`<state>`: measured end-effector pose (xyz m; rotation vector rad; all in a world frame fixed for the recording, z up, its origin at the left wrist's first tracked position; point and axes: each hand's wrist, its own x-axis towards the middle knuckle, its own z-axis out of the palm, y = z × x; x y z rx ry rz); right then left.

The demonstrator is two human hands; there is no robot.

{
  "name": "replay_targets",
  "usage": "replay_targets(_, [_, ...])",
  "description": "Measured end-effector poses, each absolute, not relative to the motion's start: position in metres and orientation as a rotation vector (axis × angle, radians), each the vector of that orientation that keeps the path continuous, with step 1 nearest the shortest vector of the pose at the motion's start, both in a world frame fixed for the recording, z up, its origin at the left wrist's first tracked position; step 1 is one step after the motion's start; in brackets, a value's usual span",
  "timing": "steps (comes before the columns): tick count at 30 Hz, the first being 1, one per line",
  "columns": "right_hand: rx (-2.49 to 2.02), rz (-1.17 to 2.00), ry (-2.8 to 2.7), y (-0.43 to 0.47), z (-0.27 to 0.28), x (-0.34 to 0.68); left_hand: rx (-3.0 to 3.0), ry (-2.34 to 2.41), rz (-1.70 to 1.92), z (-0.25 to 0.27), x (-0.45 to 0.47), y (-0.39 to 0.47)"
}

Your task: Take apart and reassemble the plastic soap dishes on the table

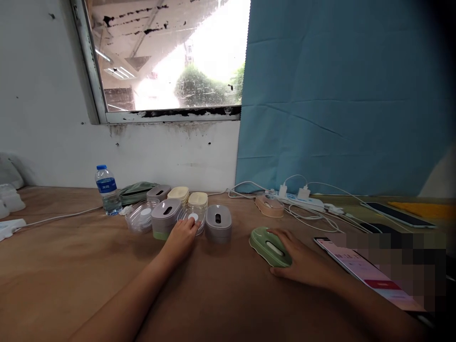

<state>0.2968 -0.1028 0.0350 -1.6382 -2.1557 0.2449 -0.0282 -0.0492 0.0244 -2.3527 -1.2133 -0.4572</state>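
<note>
My right hand (299, 259) is closed around the near end of a green oval lid (261, 240) with a slot in it, on the right of the table's middle. My left hand (182, 235) has its fingers curled over the near side of a clear plastic container (200, 219) with a white round sticker. Just left of that stands a lilac box with a slotted lid (166, 210) and a green base. On its other side is a grey-lilac slotted box (218, 223). More clear containers (137, 218) sit at the left of the group.
Behind are cream boxes (178, 194), another lilac box (158, 191), a green pouch (137, 191) and a water bottle (108, 192). A peach lid (269, 207) lies near a power strip (306, 202) with cables. Phones (397, 214) lie at right, one lit (370, 273).
</note>
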Motion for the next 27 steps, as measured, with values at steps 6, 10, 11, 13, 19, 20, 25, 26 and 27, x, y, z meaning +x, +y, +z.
replay_targets(6, [-1.752,0.261,-2.061,-0.103,0.038,0.302,-2.351,-1.229,-0.563,0.022,-0.027,-0.050])
replay_targets(10, [-1.744,0.272,-2.020,-0.102,0.040,0.298,-2.325,-1.250,-0.759,0.026,-0.021,-0.059])
replay_targets(11, [-1.745,0.286,-2.020,-0.102,0.041,0.296,-2.331,-1.238,-0.807,0.028,-0.018,-0.063])
replay_targets(13, [-1.707,0.315,-2.041,-0.105,0.043,0.291,-2.408,-1.173,-0.873,0.034,-0.010,-0.074])
replay_targets(19, [-1.533,0.460,-2.207,-0.119,0.051,0.284,-2.922,-0.933,-0.873,0.045,0.020,-0.107])
replay_targets(20, [-1.511,0.483,-2.225,-0.122,0.053,0.283,-2.984,-0.951,-0.896,0.044,0.023,-0.110])
replay_targets(25, [-1.318,0.563,-2.305,-0.137,0.058,0.268,-3.238,-1.128,-1.175,0.029,0.026,-0.111])
replay_targets(26, [-1.277,0.570,-2.338,-0.139,0.058,0.265,-3.296,-1.123,-1.222,0.026,0.025,-0.110])
replay_targets(27, [-1.243,0.573,-2.372,-0.140,0.057,0.263,-3.349,-1.106,-1.261,0.024,0.024,-0.108])
